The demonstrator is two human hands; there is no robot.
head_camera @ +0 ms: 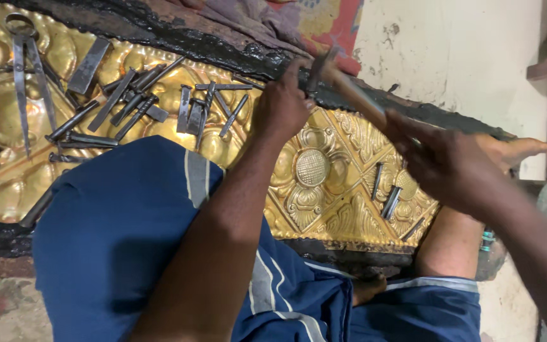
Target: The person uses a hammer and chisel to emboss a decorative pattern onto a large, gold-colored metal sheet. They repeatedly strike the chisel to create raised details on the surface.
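My left hand (281, 107) is closed around a thin metal punch, its tip set on the upper edge of an embossed golden metal sheet (324, 190) with a flower pattern. My right hand (444, 161) grips the wooden handle of a hammer (337, 79), whose dark head hovers just above my left hand. The punch is mostly hidden inside my fist.
Several steel punches and chisels (137, 104) lie scattered on the left part of the sheet, with metal dividers (25, 69) at the far left. A few more punches (387, 196) rest near the right. My blue-clad knees (128, 240) and a bare foot (514, 151) frame the work.
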